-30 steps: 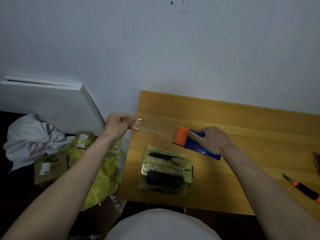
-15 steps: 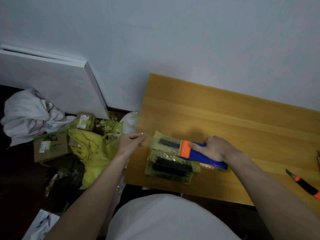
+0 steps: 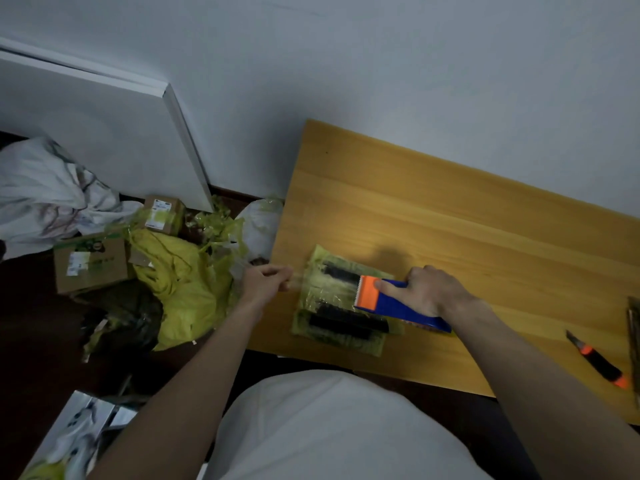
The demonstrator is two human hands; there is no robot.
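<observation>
Left hand (image 3: 261,284), perhaps on tape (image 3: 294,277), at table (image 3: 294,223) edge

Right hand (image 3: 429,292) grips blue tape dispenser (image 3: 398,303), orange toothed end pointing left, resting on yellow-wrapped package (image 3: 320,299). Package lies flat near front left corner of tabletop (image 3: 450,230), dark long items inside. Left hand (image 3: 263,282) at tabletop's left edge, fingers curled, pinching faint strip of clear tape (image 3: 297,277) just beside package. Orange-black utility knife (image 3: 599,363) near front edge, far right. Cardboard boxes (image 3: 91,265) and yellow bags (image 3: 183,282) on floor, left of tabletop.
</observation>
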